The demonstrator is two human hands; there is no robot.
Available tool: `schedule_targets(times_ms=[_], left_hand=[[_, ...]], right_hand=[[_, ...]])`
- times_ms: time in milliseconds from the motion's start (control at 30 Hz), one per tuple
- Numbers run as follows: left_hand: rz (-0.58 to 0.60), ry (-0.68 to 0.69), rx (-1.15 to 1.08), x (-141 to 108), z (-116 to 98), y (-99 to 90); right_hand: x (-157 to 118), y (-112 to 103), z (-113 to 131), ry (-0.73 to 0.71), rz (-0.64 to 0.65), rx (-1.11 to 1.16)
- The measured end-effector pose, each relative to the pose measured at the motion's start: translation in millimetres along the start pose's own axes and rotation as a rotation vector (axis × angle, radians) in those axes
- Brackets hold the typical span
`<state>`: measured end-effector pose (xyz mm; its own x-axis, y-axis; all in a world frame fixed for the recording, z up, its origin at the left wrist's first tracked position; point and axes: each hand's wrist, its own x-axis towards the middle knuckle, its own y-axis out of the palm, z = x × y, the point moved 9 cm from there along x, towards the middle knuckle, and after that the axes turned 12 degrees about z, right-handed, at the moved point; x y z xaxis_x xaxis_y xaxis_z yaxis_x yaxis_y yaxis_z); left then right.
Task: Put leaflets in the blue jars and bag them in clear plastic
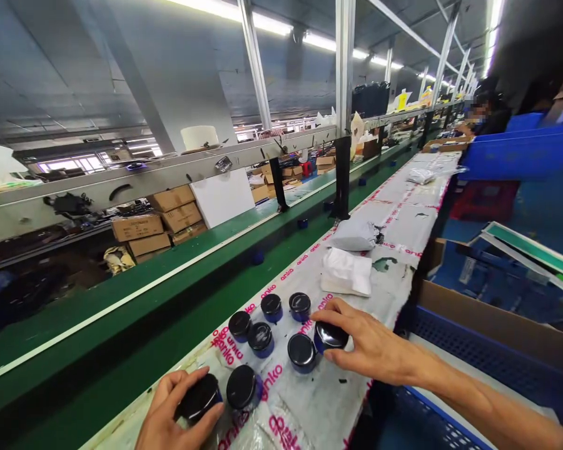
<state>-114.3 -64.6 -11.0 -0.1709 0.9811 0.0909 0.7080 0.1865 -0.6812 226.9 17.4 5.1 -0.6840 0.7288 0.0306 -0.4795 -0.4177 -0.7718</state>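
Observation:
My left hand is closed around a dark round jar with a black lid at the near edge of the bench. My right hand grips another black-lidded blue jar between thumb and fingers. Between my hands stand several more such jars, among them a near one, one beside my right hand and one farther back. All stand upright with black lids up. Whether the two gripped jars touch the bench cannot be made out.
The bench cover is white with pink lettering. A folded white cloth and a grey bag lie beyond the jars. A green conveyor runs alongside, carrying small blue items. Blue crates stand right; a person sits far off.

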Motion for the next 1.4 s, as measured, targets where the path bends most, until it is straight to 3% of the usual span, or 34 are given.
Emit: schedule_targets(times_ms=[167,300,467,667,900,1067,1167,1300,1400], left_hand=[[-0.01,-0.112,0.02,7,14,-3.7],[-0.005,-0.226,0.069,5,28,-0.4],[0.077,-0.138,0.249,10,8,18.0],[0.167,-0.105,0.402,14,2,34.7],[0.37,-0.02,0.241,7,-6,33.6],[0.256,-0.072,0.182,11,-2,29.1],[0.251,-0.085,0.167,12,-4,31.8],[0.264,-0.071,0.101,-5,-8,11.6],[0.101,-0.102,-0.002,-37,-1,-26.6]], right_hand=[[-2,-11,-22,0.123,-0.099,-0.104],[5,-6,-31,0.087,-0.064,-0.206],[22,7,-33,0.126,0.023,-0.399],[38,20,-31,0.133,0.183,-0.511],[32,28,-44,0.084,0.281,-0.425],[39,29,-49,0.123,0.223,-0.43],[42,32,-53,0.121,0.24,-0.437],[30,16,-56,0.195,0.16,-0.443],[11,-1,-31,0.197,-0.048,-0.347]])
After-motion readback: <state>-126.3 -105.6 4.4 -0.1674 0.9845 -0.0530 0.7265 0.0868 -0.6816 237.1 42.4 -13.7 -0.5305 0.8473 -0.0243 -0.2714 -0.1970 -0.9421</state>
